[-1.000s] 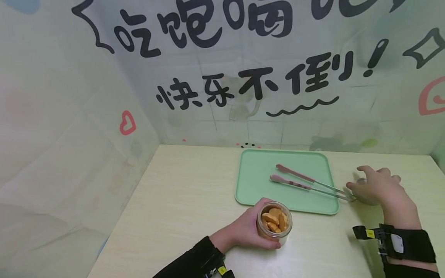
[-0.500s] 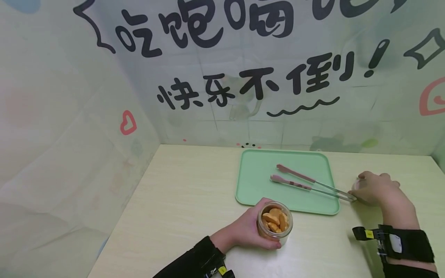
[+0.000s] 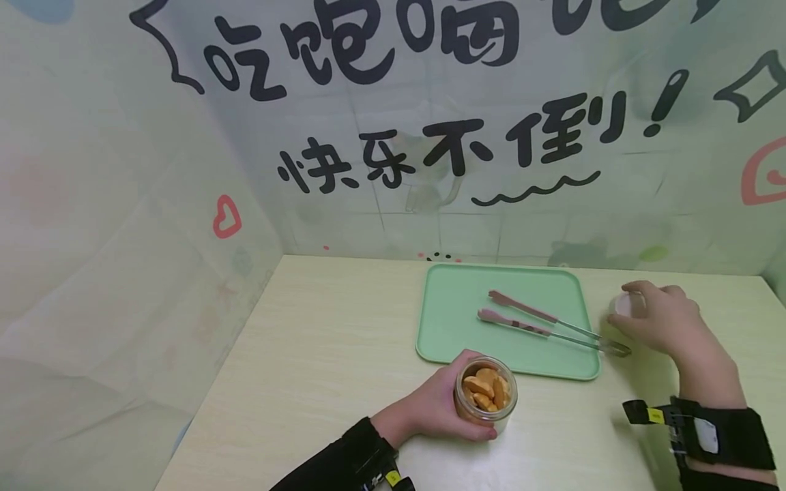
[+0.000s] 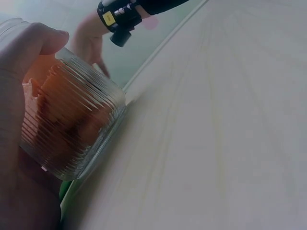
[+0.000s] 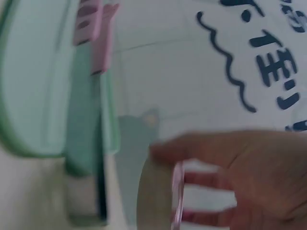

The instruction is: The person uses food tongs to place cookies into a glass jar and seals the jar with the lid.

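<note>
My left hand (image 3: 439, 402) grips a ribbed glass jar (image 4: 79, 115) round its side. The jar stands upright and uncovered on the table, with several golden-brown biscuit-like pieces (image 3: 485, 390) inside. Over at the right, my right hand (image 3: 666, 317) pinches a round lid (image 3: 621, 305) by its edge between thumb and fingers. Seen from the right wrist, the lid (image 5: 154, 196) is tilted on edge, beige with a clear pinkish ring (image 5: 178, 196) on one face. Part of the lid is hidden behind my fingers.
A mint-green tray (image 3: 448, 327) lies at the back of the table (image 3: 319, 354). Spread tongs (image 3: 522, 324) with pink handles rest on it, their metal end sticking out past the tray's right edge near my right hand. A printed sheet (image 3: 393, 225) hangs behind the table.
My right hand closed its fingers on the lid, then moved up and slightly left in the head view, carrying it along. The left hand and jar stayed put.
</note>
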The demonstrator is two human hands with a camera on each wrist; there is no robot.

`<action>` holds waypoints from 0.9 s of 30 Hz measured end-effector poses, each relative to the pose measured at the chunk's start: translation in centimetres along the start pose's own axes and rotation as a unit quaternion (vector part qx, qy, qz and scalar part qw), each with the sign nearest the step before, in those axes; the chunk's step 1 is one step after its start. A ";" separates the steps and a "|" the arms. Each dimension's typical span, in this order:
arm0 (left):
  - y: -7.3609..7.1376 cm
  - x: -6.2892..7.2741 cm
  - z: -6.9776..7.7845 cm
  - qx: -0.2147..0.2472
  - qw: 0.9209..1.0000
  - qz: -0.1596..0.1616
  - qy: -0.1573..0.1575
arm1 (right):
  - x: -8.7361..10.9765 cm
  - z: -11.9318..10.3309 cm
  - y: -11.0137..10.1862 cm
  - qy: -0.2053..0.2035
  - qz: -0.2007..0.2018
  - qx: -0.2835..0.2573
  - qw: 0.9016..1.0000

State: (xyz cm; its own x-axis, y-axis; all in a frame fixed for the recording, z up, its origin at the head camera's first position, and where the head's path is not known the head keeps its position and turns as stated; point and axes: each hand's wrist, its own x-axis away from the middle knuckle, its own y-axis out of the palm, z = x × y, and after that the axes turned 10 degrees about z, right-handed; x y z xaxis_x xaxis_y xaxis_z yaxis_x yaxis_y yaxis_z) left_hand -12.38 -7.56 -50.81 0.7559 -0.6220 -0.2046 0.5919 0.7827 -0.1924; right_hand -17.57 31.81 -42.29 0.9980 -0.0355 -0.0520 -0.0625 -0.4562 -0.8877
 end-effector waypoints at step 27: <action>0.0 -0.1 -0.3 0.011 1.000 -0.007 0.012 | 7.9 -16.2 1.9 -0.440 -0.024 -0.158 0.884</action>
State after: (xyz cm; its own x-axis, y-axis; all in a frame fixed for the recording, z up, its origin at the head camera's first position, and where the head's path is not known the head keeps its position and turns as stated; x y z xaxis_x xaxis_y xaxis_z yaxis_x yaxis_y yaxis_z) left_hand -12.55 -7.53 -51.09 0.7402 -0.6334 -0.2258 0.6089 0.7738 -0.1747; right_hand -9.98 16.27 -36.94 0.6111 0.6324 -0.4760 0.1201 -0.6684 -0.7340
